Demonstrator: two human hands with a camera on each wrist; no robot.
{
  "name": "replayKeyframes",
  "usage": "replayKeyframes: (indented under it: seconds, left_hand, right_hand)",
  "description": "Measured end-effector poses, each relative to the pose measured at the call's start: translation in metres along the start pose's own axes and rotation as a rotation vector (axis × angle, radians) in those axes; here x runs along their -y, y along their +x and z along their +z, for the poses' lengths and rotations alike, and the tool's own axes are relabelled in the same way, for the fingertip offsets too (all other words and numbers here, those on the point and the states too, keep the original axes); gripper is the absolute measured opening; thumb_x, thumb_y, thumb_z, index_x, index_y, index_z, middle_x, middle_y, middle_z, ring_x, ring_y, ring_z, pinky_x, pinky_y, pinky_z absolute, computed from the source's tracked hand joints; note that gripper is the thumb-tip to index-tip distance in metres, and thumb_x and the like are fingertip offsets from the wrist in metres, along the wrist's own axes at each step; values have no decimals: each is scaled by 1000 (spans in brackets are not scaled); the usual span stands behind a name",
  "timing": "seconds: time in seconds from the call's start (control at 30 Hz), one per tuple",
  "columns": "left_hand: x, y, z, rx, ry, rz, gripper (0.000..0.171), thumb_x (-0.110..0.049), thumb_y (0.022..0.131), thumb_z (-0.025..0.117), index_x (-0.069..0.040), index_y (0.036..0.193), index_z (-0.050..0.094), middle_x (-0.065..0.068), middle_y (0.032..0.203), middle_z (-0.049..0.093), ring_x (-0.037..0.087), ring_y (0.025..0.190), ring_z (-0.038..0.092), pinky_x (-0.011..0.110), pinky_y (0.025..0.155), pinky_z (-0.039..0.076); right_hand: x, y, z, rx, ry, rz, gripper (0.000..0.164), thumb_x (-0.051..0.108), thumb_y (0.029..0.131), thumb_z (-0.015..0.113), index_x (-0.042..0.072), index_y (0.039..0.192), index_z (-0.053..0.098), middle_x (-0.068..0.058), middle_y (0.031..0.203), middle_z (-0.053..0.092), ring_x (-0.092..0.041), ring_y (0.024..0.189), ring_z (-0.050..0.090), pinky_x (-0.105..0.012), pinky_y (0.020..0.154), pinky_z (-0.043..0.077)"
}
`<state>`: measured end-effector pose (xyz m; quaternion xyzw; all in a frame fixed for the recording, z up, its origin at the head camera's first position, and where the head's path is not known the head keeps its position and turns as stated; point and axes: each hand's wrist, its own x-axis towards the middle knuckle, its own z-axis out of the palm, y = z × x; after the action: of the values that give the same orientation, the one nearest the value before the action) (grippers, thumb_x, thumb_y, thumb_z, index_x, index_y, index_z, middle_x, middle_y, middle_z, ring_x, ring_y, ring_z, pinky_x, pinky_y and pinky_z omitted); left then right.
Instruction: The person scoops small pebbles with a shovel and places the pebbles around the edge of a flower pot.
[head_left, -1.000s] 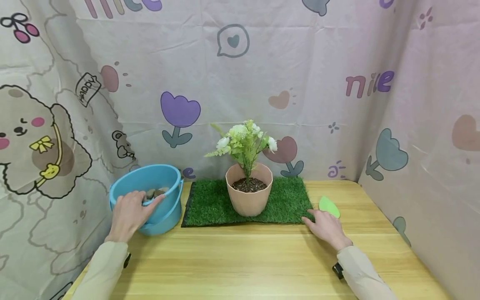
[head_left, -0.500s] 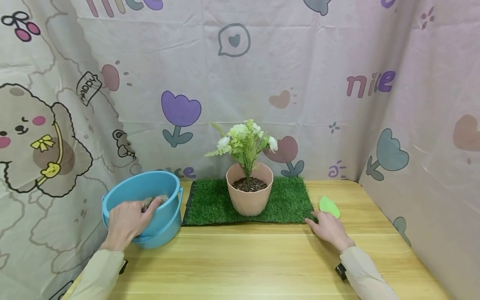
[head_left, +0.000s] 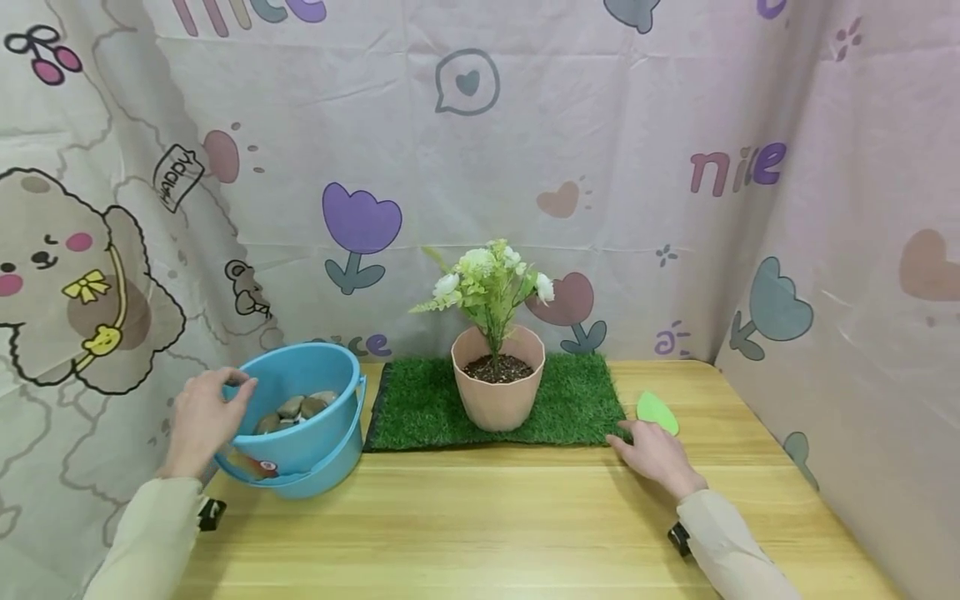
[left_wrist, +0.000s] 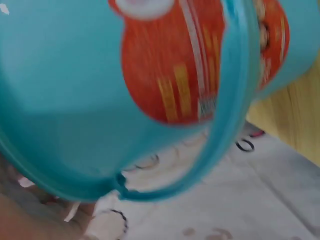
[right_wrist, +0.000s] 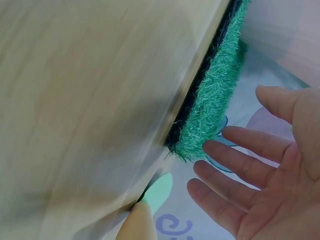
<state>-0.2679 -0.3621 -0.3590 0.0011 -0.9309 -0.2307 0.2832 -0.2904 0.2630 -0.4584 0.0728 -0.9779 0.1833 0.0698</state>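
In the head view a blue bucket [head_left: 322,450] with several stones [head_left: 292,408] in it stands at the left of the table. My left hand [head_left: 202,421] is at its left rim, thumb and fingers apart. The left wrist view shows the bucket's wall and its handle [left_wrist: 235,90] hanging down. My right hand [head_left: 656,454] lies by the front right corner of the grass mat [head_left: 577,408], its fingers spread and holding nothing. Behind it lies a green leaf-shaped blade [head_left: 657,412]; in the right wrist view a rounded tan handle [right_wrist: 137,222] meets that blade.
A pink flowerpot [head_left: 497,404] with dark soil, leafy stems and white flowers [head_left: 480,265] stands on the mat's middle. Printed cloth [head_left: 465,167] hangs behind the table and on both sides. The wooden tabletop [head_left: 480,525] reaches toward me.
The bucket has shifted slightly left and toward me. My left hand has let go of its near rim and moved left, baring the stones. The right hand stays nearly still.
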Motion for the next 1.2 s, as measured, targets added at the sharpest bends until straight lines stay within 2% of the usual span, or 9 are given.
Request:
replayKeyframes:
  seconds: [0.13, 0.27, 0.33, 0.47, 0.67, 0.73, 0.87, 1.0, 1.2]
  left_hand:
    - [18, 11, -5, 124, 15, -128, 48, -24, 101, 46, 10, 135, 46, 42, 129, 44, 60, 114, 40, 71, 88, 33]
    - [28, 18, -9, 262, -52, -262, 57, -21, 102, 43, 10, 147, 29, 43, 138, 35, 62, 119, 39, 73, 88, 39]
    - [31, 21, -11, 317, -88, -300, 59, -18, 101, 43, 11, 149, 23, 44, 140, 32, 62, 119, 39, 71, 88, 41]
    - [35, 23, -14, 375, -134, -292, 61, -8, 97, 42, 15, 148, 18, 47, 139, 30, 62, 118, 40, 69, 87, 43]
    - [38, 22, -20, 434, -137, -260, 63, -6, 95, 41, 14, 149, 15, 48, 140, 27, 63, 120, 39, 65, 85, 46]
    - [39, 20, -22, 442, -131, -247, 63, -7, 95, 41, 13, 150, 16, 48, 140, 29, 61, 118, 42, 59, 80, 50]
    - [39, 14, -27, 466, -137, -216, 63, -8, 95, 42, 12, 150, 18, 48, 139, 31, 57, 115, 47, 43, 73, 52]
    - [36, 8, -32, 504, -137, -188, 64, -9, 95, 45, 9, 151, 21, 47, 141, 31, 60, 117, 45, 47, 75, 51]
    - [29, -6, -34, 483, -137, -154, 61, -12, 94, 53, 8, 148, 33, 42, 134, 44, 57, 113, 52, 50, 74, 54]
  right_hand:
    - [0, -1, -1, -13, -13, -11, 50, 34, 95, 59, -5, 127, 62, -23, 121, 67, -28, 79, 67, -42, 60, 51]
    - [-1, -1, -2, -14, -22, -20, 50, 35, 95, 59, -3, 127, 62, -22, 121, 67, -29, 81, 67, -43, 61, 52]
    - [-2, -1, -2, -17, -27, -19, 49, 34, 95, 59, -2, 127, 62, -21, 121, 67, -29, 82, 68, -44, 62, 52]
    - [-4, -1, -1, -26, -45, -28, 48, 34, 95, 59, -1, 127, 63, -21, 120, 67, -34, 90, 69, -47, 65, 54]
    - [-6, -2, 0, -17, -31, -26, 50, 36, 94, 60, -1, 127, 62, -22, 120, 67, -26, 78, 67, -39, 58, 50]
    - [-6, -2, 0, -13, -21, -31, 50, 35, 94, 60, -2, 128, 62, -23, 120, 67, -25, 76, 66, -39, 57, 50]
    - [-5, -2, 1, -18, -16, -36, 50, 35, 95, 59, 0, 130, 60, -23, 122, 66, -32, 84, 68, -40, 58, 50]
    - [-4, -3, 2, -22, -15, -31, 51, 36, 94, 60, 2, 133, 59, -24, 123, 65, -34, 88, 68, -37, 55, 48]
    - [-2, -1, 4, -26, -14, -36, 50, 35, 95, 60, 2, 133, 59, -24, 120, 66, -23, 70, 62, -33, 50, 42]
